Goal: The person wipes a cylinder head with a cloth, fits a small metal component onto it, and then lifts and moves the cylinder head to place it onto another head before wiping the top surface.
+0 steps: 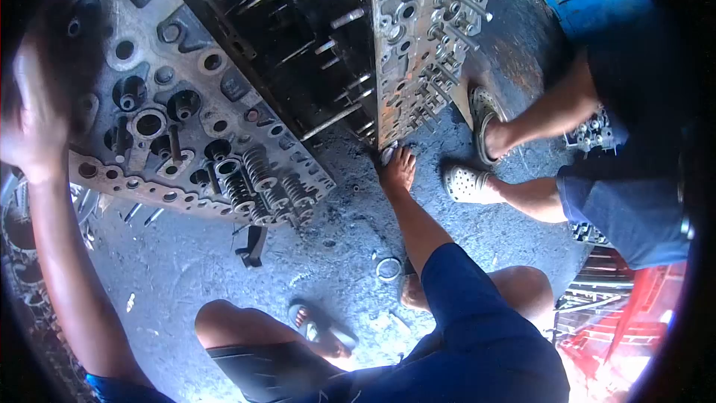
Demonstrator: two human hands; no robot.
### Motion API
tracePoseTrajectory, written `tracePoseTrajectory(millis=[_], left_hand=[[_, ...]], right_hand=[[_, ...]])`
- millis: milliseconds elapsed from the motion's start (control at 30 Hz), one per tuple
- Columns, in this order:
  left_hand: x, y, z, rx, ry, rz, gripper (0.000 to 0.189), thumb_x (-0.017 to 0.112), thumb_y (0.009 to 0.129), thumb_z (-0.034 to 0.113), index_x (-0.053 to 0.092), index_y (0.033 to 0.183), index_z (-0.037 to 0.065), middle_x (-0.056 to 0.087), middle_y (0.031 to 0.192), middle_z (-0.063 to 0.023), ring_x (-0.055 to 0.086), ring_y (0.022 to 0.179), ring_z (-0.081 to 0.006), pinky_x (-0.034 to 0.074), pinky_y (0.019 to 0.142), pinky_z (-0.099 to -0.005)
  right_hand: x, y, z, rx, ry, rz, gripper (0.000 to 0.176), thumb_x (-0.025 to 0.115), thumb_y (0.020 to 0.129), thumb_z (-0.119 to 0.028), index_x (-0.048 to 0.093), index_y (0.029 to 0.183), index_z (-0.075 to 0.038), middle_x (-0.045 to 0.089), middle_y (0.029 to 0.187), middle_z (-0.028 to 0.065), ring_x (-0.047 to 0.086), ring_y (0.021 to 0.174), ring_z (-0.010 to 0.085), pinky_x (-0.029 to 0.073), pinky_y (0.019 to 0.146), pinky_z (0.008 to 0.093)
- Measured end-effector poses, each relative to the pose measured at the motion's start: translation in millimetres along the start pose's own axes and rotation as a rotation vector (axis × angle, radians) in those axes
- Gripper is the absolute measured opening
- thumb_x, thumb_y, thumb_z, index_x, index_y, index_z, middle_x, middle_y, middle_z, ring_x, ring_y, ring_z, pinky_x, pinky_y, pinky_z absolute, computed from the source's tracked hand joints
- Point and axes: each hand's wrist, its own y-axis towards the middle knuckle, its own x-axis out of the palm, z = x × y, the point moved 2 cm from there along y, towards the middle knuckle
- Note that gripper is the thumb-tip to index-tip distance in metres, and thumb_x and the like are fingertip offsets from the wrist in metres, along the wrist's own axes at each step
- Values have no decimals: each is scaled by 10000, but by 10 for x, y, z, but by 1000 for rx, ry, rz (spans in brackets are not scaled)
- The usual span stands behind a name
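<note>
Left hand (39,123), blurred, is beside the upper part of the left cylinder head (168,86); whether it grips, I cannot tell. Right hand (399,170) has fingers bent at the low end of the right cylinder head (414,45), its hold unclear. Both castings, over the grimy floor (246,283), look heavy, rigid, probably oily; solid end edges should beat valve springs (258,170) for purchase.
</note>
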Motion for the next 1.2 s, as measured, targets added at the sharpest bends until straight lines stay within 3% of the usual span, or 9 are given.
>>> tracePoseTrajectory(millis=[200,533,767,833,900,967,1000,1033,1200], left_hand=[[137,58,169,41,12,175,291,575,950,128,622,1193,-24,606,1187,-166,610,1058,-227,478,924,-331],[192,-46,257,-137,-19,315,232,580,954,137,695,1078,-22,726,943,-127,696,834,-170,531,790,-267],[136,-58,118,-27,46,303,236,568,952,116,667,1105,-34,706,1031,-153,682,920,-193,522,825,-307],[145,-129,-133,277,490,127,279,518,961,82,609,1201,-28,674,1134,-150,659,1021,-219,505,878,-319],[373,-409,-549,53,-25,184,310,433,982,25,572,1256,-20,648,1199,-141,619,1113,-216,458,965,-279],[211,-308,-358,138,471,93,286,451,974,7,591,1218,-43,636,1215,-154,622,1104,-198,459,963,-275],[167,-258,-564,102,-8,100,267,493,960,15,602,1192,-60,645,1193,-149,630,1077,-187,465,948,-277],[174,-189,-470,113,-9,103,267,493,960,15,602,1192,-60,645,1193,-149,630,1077,-187,465,948,-277],[161,132,529,15,140,311,279,449,915,260,572,750,72,580,661,-22,490,527,-90,416,483,-218]], right_hand=[[-7,232,111,-2,-36,-208,733,825,655,-431,523,1202,-48,540,1186,115,502,1166,317,455,963,429],[-29,-196,46,88,113,-121,613,773,715,-335,529,1185,-27,536,1182,181,520,1142,351,451,961,437],[26,-41,-1023,-242,530,-297,623,730,762,-169,471,1308,-16,507,1312,247,434,1277,394,397,1045,410],[22,238,-1273,-270,638,-392,637,684,794,-206,433,1347,-15,471,1351,255,411,1301,394,361,1074,415],[229,407,-1437,-288,748,-477,652,638,827,-242,396,1387,-13,435,1390,264,388,1325,394,325,1103,421],[822,569,-1469,-416,72,-412,588,518,888,-455,513,1287,-23,533,1317,201,494,1230,384,378,1054,485],[871,582,-1494,-374,108,-374,613,449,906,-489,496,1312,-32,508,1342,206,476,1254,382,377,1054,491],[915,507,-1485,-439,97,-110,616,467,902,-496,489,1325,-49,476,1369,217,452,1280,378,369,1063,480],[841,451,-1500,-238,218,-367,639,640,817,-474,518,1299,-72,501,1329,227,483,1252,361,401,1034,460]])
